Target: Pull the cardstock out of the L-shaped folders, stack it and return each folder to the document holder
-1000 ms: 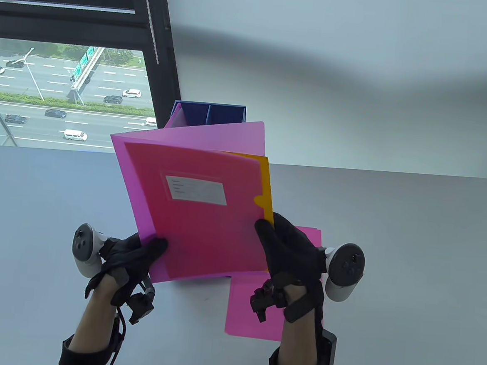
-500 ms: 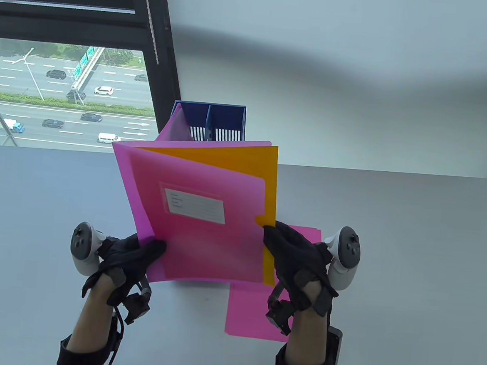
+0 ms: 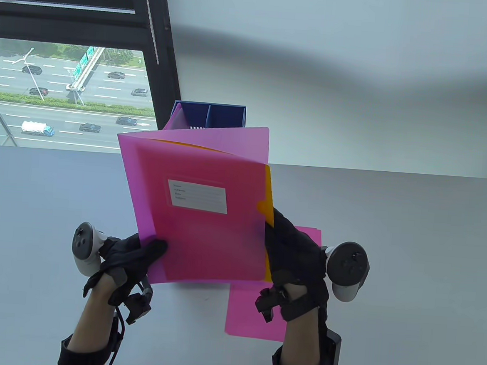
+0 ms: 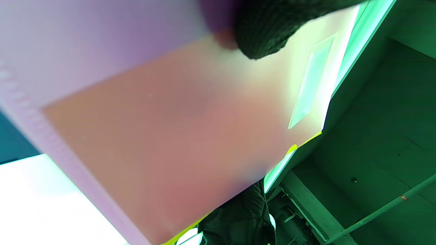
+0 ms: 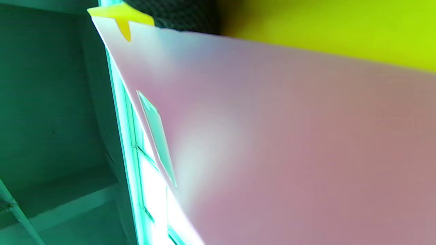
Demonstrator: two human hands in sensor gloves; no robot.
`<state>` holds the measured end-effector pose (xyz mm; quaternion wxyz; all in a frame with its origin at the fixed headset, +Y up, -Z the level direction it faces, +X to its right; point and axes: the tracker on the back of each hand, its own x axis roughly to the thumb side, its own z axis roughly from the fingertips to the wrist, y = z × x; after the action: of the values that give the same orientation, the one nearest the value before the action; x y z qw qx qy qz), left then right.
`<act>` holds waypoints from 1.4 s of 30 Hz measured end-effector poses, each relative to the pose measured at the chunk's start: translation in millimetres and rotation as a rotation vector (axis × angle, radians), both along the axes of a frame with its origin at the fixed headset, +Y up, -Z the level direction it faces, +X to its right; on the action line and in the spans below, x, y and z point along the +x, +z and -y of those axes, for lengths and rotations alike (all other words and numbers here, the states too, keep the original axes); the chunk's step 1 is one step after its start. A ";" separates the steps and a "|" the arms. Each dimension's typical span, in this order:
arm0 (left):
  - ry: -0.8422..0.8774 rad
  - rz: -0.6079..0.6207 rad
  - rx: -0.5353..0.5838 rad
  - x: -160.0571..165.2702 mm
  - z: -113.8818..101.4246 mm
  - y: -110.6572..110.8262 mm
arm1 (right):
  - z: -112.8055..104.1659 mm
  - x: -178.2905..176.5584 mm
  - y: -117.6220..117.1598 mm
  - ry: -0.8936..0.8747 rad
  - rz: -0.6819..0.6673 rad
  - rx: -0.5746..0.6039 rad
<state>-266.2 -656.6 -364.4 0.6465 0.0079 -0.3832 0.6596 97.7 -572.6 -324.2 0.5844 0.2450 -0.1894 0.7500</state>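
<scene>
A translucent pink L-shaped folder (image 3: 195,212) with a white label is held upright above the table by both hands. My left hand (image 3: 153,247) grips its lower left corner, thumb on the front flap. My right hand (image 3: 271,230) is at the folder's right edge; its fingers reach behind the front flap and pinch the orange cardstock (image 3: 270,197), of which only a narrow strip shows. The left wrist view is filled by the folder (image 4: 170,119) with my thumb (image 4: 265,37) on it. In the right wrist view the orange cardstock (image 5: 323,30) lies behind the front flap (image 5: 289,136).
The blue document holder (image 3: 225,115) stands behind the folder at the table's far edge, with another pink folder (image 3: 174,123) leaning in its left slot. Pink sheets (image 3: 255,316) lie flat on the grey table (image 3: 388,263) under my right wrist. A window is at the left.
Half a second ago the orange cardstock showed widely behind the front flap; now the back flap covers it again and only a strip shows. My right hand shifted slightly left. The left hand stayed.
</scene>
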 end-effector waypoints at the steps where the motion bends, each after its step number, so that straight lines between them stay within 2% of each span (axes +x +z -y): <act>1: 0.000 0.000 0.001 -0.8 -0.3 0.0 | -0.5 -0.9 0.9 0.014 0.025 0.015; 5: 0.008 -0.002 0.007 -3.3 -2.2 0.6 | -1.0 2.7 4.5 0.040 0.153 0.065; 9: 0.032 -0.029 0.006 -12.5 -3.5 0.4 | -1.0 21.6 12.4 0.020 0.347 0.124; 14: 0.012 -0.059 0.017 -18.8 -5.3 1.3 | 0.8 44.4 20.0 0.028 0.508 0.148; 17: 0.007 -0.076 0.021 -21.5 -5.7 1.6 | 2.1 56.5 24.6 0.047 0.616 0.151; 21: 0.008 -0.090 0.021 -24.1 -5.9 1.8 | 7.9 77.0 30.4 0.114 0.832 0.131; 25: 0.018 -0.100 0.021 -27.3 -6.1 2.2 | 18.0 96.6 31.2 0.188 0.993 0.054; 31: 0.049 -0.103 0.014 -31.4 -5.1 2.1 | 46.1 117.0 11.7 0.302 0.990 -0.198; 36: 0.038 -0.114 0.021 -33.3 -5.4 2.4 | 89.4 123.4 -21.9 0.323 0.767 -0.550; 42: 0.033 -0.107 0.019 -31.8 -4.6 1.9 | 142.8 108.9 -55.9 0.330 0.489 -0.838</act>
<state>-298.0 -652.0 -362.5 0.6551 0.0557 -0.3541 0.6651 206.6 -715.4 -380.1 0.4451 -0.1663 0.0378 0.8791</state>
